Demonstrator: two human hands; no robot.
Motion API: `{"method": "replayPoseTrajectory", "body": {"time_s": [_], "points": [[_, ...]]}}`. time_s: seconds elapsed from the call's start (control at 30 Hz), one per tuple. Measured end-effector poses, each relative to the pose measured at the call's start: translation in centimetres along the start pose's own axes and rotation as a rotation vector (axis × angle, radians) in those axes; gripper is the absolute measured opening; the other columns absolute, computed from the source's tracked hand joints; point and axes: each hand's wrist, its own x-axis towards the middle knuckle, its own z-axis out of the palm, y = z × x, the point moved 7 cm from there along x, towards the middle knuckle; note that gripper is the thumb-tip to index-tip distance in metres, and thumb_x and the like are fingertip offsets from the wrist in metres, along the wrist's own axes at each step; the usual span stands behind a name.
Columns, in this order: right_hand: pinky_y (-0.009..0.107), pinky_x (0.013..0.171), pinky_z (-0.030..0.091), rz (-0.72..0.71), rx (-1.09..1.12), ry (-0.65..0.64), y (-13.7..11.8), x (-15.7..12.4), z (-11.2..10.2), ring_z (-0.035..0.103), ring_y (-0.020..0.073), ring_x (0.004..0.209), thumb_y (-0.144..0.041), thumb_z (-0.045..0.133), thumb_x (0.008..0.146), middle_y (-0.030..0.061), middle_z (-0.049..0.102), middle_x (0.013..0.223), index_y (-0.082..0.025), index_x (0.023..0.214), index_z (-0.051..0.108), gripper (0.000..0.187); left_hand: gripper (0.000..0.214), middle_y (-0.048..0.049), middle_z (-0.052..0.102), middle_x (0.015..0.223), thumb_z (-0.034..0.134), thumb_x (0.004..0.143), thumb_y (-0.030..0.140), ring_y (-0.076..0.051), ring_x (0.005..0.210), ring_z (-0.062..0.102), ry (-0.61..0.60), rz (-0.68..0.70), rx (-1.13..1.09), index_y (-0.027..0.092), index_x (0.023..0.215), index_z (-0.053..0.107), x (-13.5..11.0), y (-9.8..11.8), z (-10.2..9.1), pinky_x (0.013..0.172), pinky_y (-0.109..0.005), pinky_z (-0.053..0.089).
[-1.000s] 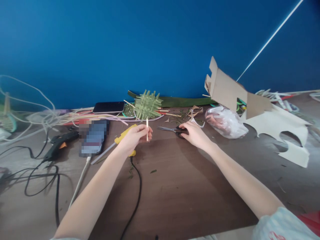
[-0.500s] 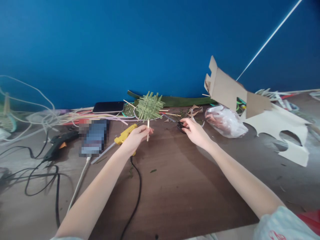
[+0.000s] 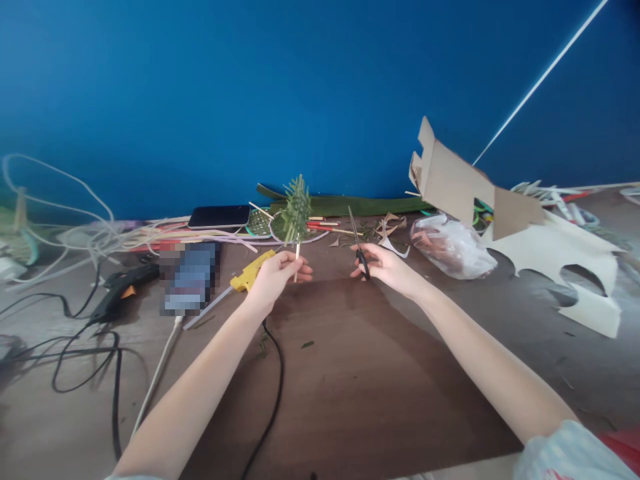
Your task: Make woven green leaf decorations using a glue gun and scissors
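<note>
Far left on the counter (image 3: 345, 387): tangle of pale strips (image 3: 67, 235), looped and loose. Nearer, a black glue gun (image 3: 116, 293) with orange trigger, on its side among cords. Beside it, a phone (image 3: 193, 277), screen blurred out, white cable (image 3: 159, 373) plugged in. A second, dark phone (image 3: 219, 217) lies behind, near the wall (image 3: 320, 87).

Yellow glue gun (image 3: 245, 279) next, partly behind the left hand (image 3: 278, 275). Left fingers pinched round a light stick (image 3: 298, 251). Green woven piece (image 3: 297, 212) at the stick's top, held up off the counter, turned almost edge-on. Weaving looks done, and the piece appears mounted; strip ends jut unevenly round its rim, so the edge seems unfinished. Join too small to judge.

Behind, a long green leaf (image 3: 365, 204) along the wall.

Scissors (image 3: 362, 259) in the right hand (image 3: 389, 268), blades up, looking closed, well apart from the weave; no cut under way. Right fingers curled about the black handles; whether through the loops, cannot tell.

Far right: plastic bag (image 3: 453, 248), bent cardboard (image 3: 454, 175), white board (image 3: 545, 247) with rounded cutouts.
</note>
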Motion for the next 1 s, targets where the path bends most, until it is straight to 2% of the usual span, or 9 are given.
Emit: {"method": "replayPoseTrajectory", "body": {"time_s": [0.1,0.2,0.37,0.6,1.0], "points": [[0.033,0.065,0.055,-0.013,0.114,-0.081,-0.3,-0.3,1.3,0.066,0.0165,0.074,-0.032,0.062,0.075,0.0015,0.051,0.087,-0.02,0.104,0.048,0.034,0.018,-0.0027,0.068,0.07,0.063,0.074,0.029,-0.012,0.058,0.064,0.004,0.013,-0.012,0.015,0.075,0.053,-0.1,-0.2,0.0,0.066,-0.027,0.053],[0.037,0.074,0.054,-0.049,0.227,-0.208,-0.3,-0.6,2.7,0.066,0.0183,0.081,-0.047,0.068,0.068,-0.0016,0.046,0.084,-0.022,0.101,0.043,0.048,0.022,-0.0022,0.068,0.067,0.066,0.072,0.03,-0.013,0.057,0.064,-0.015,-0.008,-0.035,0.015,0.072,0.05,-0.2,-0.5,0.4,0.06,-0.025,0.051],[0.04,0.084,0.05,-0.103,0.238,-0.318,-0.1,-1.0,3.8,0.064,0.02,0.091,-0.058,0.065,0.066,-0.0037,0.041,0.083,-0.024,0.097,0.037,0.054,0.022,-0.0013,0.068,0.064,0.067,0.07,0.028,-0.012,0.056,0.064,-0.022,-0.04,-0.037,0.015,0.07,0.05,-0.6,-0.7,1.0,0.059,-0.024,0.05],[0.039,0.087,0.049,-0.147,0.152,-0.319,-0.6,-1.4,4.4,0.063,0.0186,0.094,-0.056,0.052,0.079,-0.002,0.042,0.086,-0.023,0.094,0.037,0.04,0.023,-0.001,0.068,0.062,0.068,0.07,0.027,-0.012,0.056,0.065,-0.089,-0.021,-0.04,0.015,0.069,0.048,-1.1,-0.7,2.2,0.059,-0.023,0.05],[0.04,0.08,0.053,-0.203,0.151,-0.186,-0.8,-1.3,3.9,0.062,0.0203,0.086,-0.062,0.052,0.075,0.0022,0.046,0.087,-0.024,0.098,0.039,0.046,0.026,-0.0018,0.068,0.064,0.068,0.072,0.03,-0.014,0.057,0.066,-0.187,-0.096,-0.061,0.015,0.07,0.047,-2.3,-1.7,4.4,0.061,-0.026,0.05]]}}
